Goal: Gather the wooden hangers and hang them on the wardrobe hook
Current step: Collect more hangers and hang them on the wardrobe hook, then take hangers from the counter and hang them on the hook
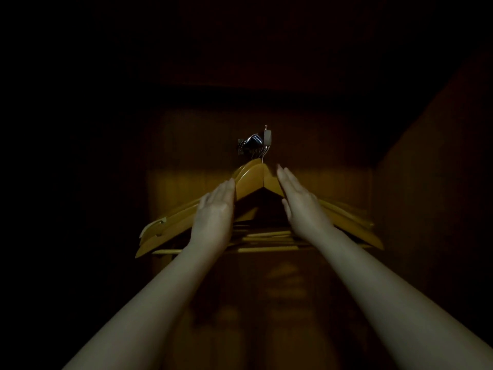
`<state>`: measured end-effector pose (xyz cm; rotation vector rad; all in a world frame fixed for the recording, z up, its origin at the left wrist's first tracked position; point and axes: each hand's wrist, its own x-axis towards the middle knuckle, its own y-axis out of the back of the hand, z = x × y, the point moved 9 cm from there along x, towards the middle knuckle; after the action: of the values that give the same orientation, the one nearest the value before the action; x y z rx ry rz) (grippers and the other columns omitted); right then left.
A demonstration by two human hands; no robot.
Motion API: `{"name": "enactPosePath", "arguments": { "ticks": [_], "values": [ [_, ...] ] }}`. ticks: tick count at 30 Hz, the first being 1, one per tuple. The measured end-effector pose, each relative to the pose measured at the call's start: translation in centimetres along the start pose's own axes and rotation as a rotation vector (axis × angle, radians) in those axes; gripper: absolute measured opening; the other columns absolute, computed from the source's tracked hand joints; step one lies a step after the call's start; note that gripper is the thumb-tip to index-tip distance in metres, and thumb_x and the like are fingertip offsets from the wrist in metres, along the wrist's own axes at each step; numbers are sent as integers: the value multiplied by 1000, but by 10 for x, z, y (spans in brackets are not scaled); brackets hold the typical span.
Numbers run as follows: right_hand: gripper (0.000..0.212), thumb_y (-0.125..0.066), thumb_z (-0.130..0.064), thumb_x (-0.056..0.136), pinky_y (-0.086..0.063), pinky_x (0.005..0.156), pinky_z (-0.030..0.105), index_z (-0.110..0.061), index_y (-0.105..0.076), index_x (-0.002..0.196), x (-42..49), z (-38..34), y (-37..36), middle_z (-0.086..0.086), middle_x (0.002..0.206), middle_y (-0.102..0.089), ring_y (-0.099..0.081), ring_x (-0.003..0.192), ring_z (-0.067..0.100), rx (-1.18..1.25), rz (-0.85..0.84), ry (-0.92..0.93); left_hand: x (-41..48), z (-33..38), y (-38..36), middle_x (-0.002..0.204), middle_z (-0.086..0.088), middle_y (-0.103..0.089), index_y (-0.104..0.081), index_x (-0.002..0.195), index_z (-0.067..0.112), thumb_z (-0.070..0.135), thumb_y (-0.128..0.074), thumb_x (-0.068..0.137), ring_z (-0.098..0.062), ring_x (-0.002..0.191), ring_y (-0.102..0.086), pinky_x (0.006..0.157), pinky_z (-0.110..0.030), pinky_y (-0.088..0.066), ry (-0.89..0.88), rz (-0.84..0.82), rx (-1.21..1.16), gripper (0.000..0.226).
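Several yellowish wooden hangers (pixel 250 180) hang stacked together from a shiny metal wardrobe hook (pixel 254 141) on the back panel of a dark wardrobe. Their wire hooks bunch under the metal hook. My left hand (pixel 214 209) lies flat with straight fingers against the left shoulder of the front hanger. My right hand (pixel 301 201) lies flat with straight fingers against the right shoulder. Neither hand curls round anything. The hangers' lower bars (pixel 266 249) show between my forearms.
The wardrobe's wooden back panel (pixel 333 161) is dimly lit around the hook. A side wall (pixel 432 169) rises on the right. The left side and the top are too dark to make out.
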<state>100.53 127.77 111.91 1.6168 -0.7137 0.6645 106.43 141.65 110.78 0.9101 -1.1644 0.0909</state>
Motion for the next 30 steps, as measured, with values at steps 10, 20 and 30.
{"name": "enactPosePath", "arguments": {
  "ticks": [10, 20, 30],
  "values": [
    [67, -41, -29, 98, -4, 118, 33, -23, 0, 150, -47, 4, 1, -2, 160, -2, -1, 147, 14, -160, -15, 3, -39, 22, -19, 159, -6, -8, -7, 149, 14, 42, -21, 96, -15, 144, 2, 114, -39, -1, -64, -7, 154, 62],
    [47, -41, -32, 97, -15, 114, 28, -26, -34, 143, -201, 60, 26, -7, 154, -25, -20, 143, 11, -128, -245, -115, -143, 146, -58, 157, 4, -20, -18, 148, 23, 46, -13, 93, -9, 145, -14, 115, -27, -3, -341, -478, -82, 60],
    [37, -40, -32, 97, -39, 94, 24, -26, -49, 132, -482, 168, 61, -6, 132, -53, -52, 120, 13, -61, -626, -609, -322, 312, -132, 142, 2, -45, -36, 140, 24, 40, -34, 99, -11, 126, -45, 104, -28, -38, -510, -1111, -349, 44]
  ]
}}
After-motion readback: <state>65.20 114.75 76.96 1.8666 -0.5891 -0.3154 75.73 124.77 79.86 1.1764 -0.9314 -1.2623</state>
